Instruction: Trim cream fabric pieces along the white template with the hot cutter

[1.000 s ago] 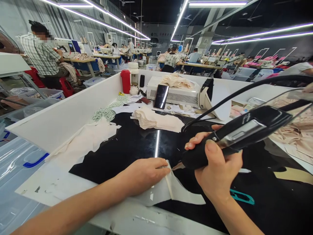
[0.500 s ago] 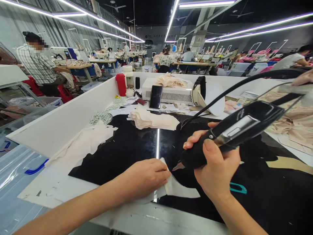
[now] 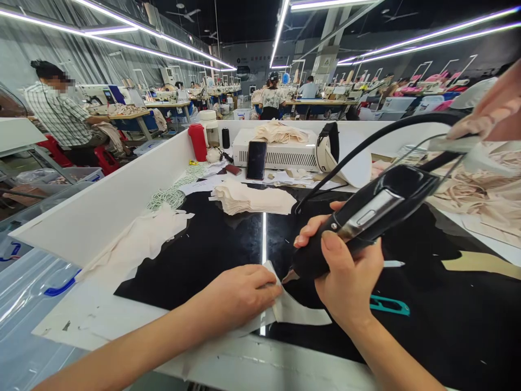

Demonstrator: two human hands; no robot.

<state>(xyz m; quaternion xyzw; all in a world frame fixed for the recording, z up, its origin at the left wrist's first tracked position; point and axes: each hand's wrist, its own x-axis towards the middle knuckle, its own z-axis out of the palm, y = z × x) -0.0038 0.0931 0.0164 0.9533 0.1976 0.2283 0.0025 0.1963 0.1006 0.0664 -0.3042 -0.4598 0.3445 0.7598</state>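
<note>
My right hand (image 3: 348, 274) is wrapped round a black corded hand tool (image 3: 362, 217) with a silver panel and a flat, pointed metal tip. The tip points down to the left and meets the edge of a pale fabric piece (image 3: 301, 310), or stops just short of it. With fingers pressed together, my left hand (image 3: 244, 296) pinches this piece near its upper corner against the black work surface (image 3: 195, 266). The fingers hide part of the fabric. Right of my right hand lie a teal flat-handled tool (image 3: 391, 306) and a white pen-like stick (image 3: 394, 264).
A stack of cream fabric pieces (image 3: 256, 198) lies ahead, more pale fabric (image 3: 142, 239) to the left. Behind stand a phone (image 3: 256, 160), a white vented box (image 3: 301, 155) and a red cup (image 3: 197, 142). A black cable (image 3: 358, 149) arches right, near a blurred pinkish shape. White walls (image 3: 109, 184) border the table.
My right hand has brought the tool left and slightly down, its tip now at the fabric's edge. My left hand keeps its pinch. The view has shifted slightly.
</note>
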